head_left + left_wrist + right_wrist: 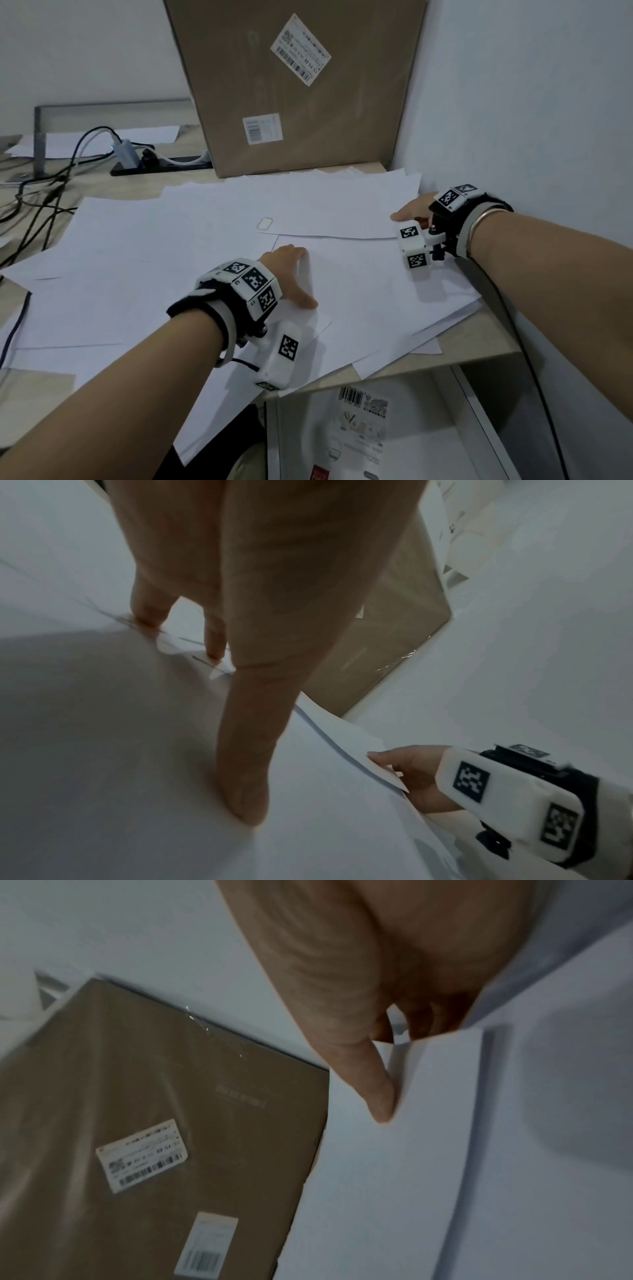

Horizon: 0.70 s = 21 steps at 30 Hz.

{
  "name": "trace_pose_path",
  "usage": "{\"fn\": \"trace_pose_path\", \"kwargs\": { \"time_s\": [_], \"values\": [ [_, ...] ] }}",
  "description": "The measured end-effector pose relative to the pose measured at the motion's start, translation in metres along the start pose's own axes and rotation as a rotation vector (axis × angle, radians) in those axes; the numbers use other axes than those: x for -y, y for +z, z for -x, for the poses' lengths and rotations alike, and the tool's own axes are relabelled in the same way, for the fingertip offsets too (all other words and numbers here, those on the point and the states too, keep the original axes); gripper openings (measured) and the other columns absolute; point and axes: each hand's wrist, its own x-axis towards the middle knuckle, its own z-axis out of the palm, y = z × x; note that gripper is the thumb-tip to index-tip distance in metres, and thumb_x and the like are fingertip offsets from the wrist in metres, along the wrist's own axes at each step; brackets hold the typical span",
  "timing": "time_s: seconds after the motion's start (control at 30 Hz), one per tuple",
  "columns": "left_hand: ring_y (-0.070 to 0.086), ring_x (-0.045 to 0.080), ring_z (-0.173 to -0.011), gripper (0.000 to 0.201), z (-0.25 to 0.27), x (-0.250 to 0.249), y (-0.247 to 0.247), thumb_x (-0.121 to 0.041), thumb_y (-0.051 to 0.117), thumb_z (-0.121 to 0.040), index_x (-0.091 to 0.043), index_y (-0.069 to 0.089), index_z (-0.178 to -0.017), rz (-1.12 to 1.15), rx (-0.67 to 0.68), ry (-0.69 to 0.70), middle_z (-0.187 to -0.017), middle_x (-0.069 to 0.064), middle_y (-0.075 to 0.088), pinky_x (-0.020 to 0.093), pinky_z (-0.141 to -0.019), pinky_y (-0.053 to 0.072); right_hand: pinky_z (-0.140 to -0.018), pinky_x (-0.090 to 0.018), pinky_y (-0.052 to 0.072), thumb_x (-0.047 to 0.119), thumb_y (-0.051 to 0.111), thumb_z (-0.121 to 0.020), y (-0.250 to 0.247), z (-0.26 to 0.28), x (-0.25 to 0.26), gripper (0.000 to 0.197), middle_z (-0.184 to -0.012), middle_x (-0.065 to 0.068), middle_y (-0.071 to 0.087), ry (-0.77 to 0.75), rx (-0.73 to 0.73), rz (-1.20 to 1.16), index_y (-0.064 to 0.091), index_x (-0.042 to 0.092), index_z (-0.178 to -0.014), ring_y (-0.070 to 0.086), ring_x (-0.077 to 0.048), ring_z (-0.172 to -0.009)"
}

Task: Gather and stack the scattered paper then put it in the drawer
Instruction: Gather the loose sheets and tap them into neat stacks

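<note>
Several white paper sheets (171, 246) lie scattered and overlapping across the desk. My left hand (301, 277) presses flat on the sheets near the middle, fingers straight and thumb spread (243, 777). My right hand (406, 214) is at the right edge by the wall and pinches the edge of a sheet (428, 1150), thumb (377, 1091) on top and fingers underneath. The left wrist view also shows the right hand (411, 775) lifting that edge. Below the desk's front edge the drawer (272, 442) stands open with a white packaged item (363, 425) inside.
A large cardboard box (294, 89) leans against the back wall just behind the paper. A power strip (161, 164) and cables (41, 192) lie at the back left. The side wall (513, 102) runs close along the right. A small white tag (264, 223) sits on the sheets.
</note>
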Motion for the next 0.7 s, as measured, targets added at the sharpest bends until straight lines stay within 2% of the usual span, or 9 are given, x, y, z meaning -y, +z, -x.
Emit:
{"fn": "trace_pose_path", "kwargs": {
  "time_s": [0.07,0.13,0.2,0.27,0.33,0.4,0.5,0.63,0.7],
  "values": [
    [0.043,0.02,-0.128,0.091,0.003,-0.002,-0.001,-0.046,0.079,-0.068,-0.013,0.034,-0.14,0.009,0.003,-0.008,-0.14,0.001,0.041,0.035,-0.106,0.037,-0.087,-0.034,0.05,0.011,0.076,-0.077,0.001,0.007,-0.002,0.073,-0.139,-0.017,0.047,0.004,0.005,0.026,0.04,0.002,-0.14,0.051,-0.032,-0.122],
    [0.041,0.02,-0.129,0.091,0.004,-0.003,-0.002,-0.045,0.079,-0.07,-0.011,0.032,-0.141,0.023,0.014,-0.02,-0.14,0.002,0.04,0.034,-0.107,0.036,-0.082,-0.03,0.048,0.012,0.074,-0.08,0.003,0.018,-0.003,0.063,-0.137,-0.019,0.049,-0.003,0.01,0.076,0.045,-0.002,-0.135,0.048,-0.033,-0.127],
    [0.039,0.019,-0.13,0.092,0.008,-0.002,-0.002,-0.045,0.078,-0.071,-0.012,0.03,-0.142,0.028,0.024,-0.035,-0.14,0.002,0.037,0.033,-0.106,0.036,-0.095,-0.037,0.044,0.019,0.068,-0.086,0.006,0.026,-0.006,0.058,-0.141,-0.021,0.045,-0.004,-0.019,0.211,0.045,-0.002,-0.135,0.044,-0.035,-0.131],
    [0.04,0.019,-0.129,0.093,0.012,0.0,-0.001,-0.047,0.078,-0.07,-0.015,0.028,-0.143,0.005,0.037,-0.062,-0.14,0.0,0.036,0.033,-0.102,0.037,-0.106,-0.038,0.035,0.035,0.051,-0.097,0.01,0.041,-0.008,0.058,-0.148,-0.018,0.038,0.043,-0.059,0.364,0.038,0.0,-0.142,0.04,-0.033,-0.134],
    [0.043,0.02,-0.127,0.096,0.017,0.004,-0.004,-0.049,0.078,-0.068,-0.018,0.026,-0.143,-0.031,0.053,-0.099,-0.139,-0.001,0.035,0.036,-0.1,0.041,-0.104,-0.034,0.035,0.042,0.04,-0.1,0.016,0.055,-0.011,0.059,-0.148,-0.015,0.039,0.008,-0.092,0.44,0.039,0.002,-0.142,0.042,-0.031,-0.133],
    [0.043,0.022,-0.127,0.101,0.023,0.008,-0.009,-0.047,0.08,-0.066,-0.02,0.023,-0.145,-0.065,0.088,-0.137,-0.14,-0.001,0.034,0.041,-0.1,0.043,-0.099,-0.033,0.038,0.04,0.047,-0.098,0.025,0.062,-0.018,0.055,-0.142,-0.015,0.047,-0.028,-0.073,0.471,0.046,0.001,-0.136,0.046,-0.031,-0.129],
    [0.035,0.026,-0.136,0.108,0.029,0.009,-0.015,-0.037,0.083,-0.066,-0.019,0.016,-0.149,-0.09,0.117,-0.177,-0.148,0.004,0.026,0.045,-0.105,0.04,-0.101,-0.033,0.039,0.037,0.049,-0.097,0.038,0.069,-0.031,0.051,-0.135,-0.017,0.052,-0.072,-0.056,0.444,0.049,-0.001,-0.131,0.049,-0.032,-0.125],
    [0.014,0.022,-0.147,0.103,0.042,-0.009,-0.011,-0.037,0.074,-0.079,-0.018,0.004,-0.153,-0.075,0.066,-0.112,-0.16,0.006,0.004,0.038,-0.115,0.023,-0.096,-0.035,0.046,0.025,0.065,-0.089,0.062,0.074,-0.043,0.045,-0.124,-0.01,0.059,-0.161,0.052,0.256,0.054,0.002,-0.125,0.055,-0.031,-0.118],
    [0.008,0.021,-0.148,0.103,0.046,-0.02,-0.005,-0.043,0.07,-0.081,-0.02,0.002,-0.154,-0.029,0.074,-0.065,-0.161,0.005,-0.002,0.038,-0.117,0.016,-0.101,-0.041,0.045,0.024,0.074,-0.08,0.072,0.076,-0.048,0.061,-0.128,-0.007,0.057,-0.188,0.035,0.183,0.047,0.004,-0.131,0.055,-0.029,-0.119]
  ]
}}
